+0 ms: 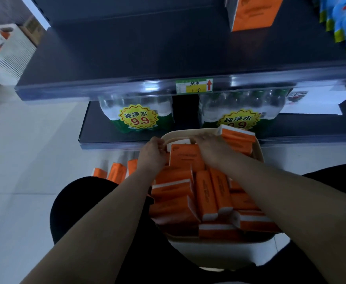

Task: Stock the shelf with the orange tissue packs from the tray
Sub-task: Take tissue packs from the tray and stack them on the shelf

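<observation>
left hand (152, 153) pinches pack (185, 158), near tray (180, 132) rim

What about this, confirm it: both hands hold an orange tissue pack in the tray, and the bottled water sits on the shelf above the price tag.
Not quite. The head view shows the bottled water on the shelf below the price tag, not above it. The rest stands.
</observation>
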The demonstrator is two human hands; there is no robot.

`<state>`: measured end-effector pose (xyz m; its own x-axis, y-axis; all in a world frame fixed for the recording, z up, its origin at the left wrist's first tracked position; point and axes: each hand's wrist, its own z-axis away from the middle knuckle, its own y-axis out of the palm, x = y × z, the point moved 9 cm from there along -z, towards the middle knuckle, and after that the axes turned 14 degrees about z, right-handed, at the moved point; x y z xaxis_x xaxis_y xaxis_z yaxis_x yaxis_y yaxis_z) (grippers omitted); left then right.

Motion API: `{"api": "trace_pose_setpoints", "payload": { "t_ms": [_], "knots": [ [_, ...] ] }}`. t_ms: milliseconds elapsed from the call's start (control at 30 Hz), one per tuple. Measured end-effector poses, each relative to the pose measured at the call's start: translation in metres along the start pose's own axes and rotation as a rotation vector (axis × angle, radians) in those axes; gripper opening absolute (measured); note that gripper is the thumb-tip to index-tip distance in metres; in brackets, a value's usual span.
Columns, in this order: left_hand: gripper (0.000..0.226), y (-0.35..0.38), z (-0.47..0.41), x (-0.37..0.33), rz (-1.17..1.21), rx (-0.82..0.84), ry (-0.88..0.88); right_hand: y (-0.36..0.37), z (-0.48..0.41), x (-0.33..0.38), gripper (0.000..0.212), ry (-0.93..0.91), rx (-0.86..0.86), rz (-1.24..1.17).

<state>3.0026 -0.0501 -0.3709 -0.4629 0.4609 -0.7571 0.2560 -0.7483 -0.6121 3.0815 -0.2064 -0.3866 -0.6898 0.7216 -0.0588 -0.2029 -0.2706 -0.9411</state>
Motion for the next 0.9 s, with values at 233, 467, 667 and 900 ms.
{"api": "trace_pose_setpoints", "payload": {
  "t_ms": [233, 467, 667, 900],
  "knots": [
    [0.031, -0.006, -0.002, 0.008, 0.020, -0.015, -0.042, 0.006, 0.001, 0.003, 0.050, 0.021, -0.002, 0.094],
    [0.030, -0.002, 0.003, 0.016, -0.032, 0.070, -0.092, 0.003, 0.028, -0.008, 0.039, 0.028, -0.030, 0.025],
    [0.036, 0.016, 0.012, 0.016, -0.077, 0.297, -0.115, -0.042, 0.052, -0.025, 0.035, 0.082, -0.292, -0.331],
    [0.037, 0.028, 0.019, 0.017, -0.473, 0.381, -0.055, -0.072, 0.078, -0.046, 0.038, 0.095, -0.509, -0.356]
  ]
}}
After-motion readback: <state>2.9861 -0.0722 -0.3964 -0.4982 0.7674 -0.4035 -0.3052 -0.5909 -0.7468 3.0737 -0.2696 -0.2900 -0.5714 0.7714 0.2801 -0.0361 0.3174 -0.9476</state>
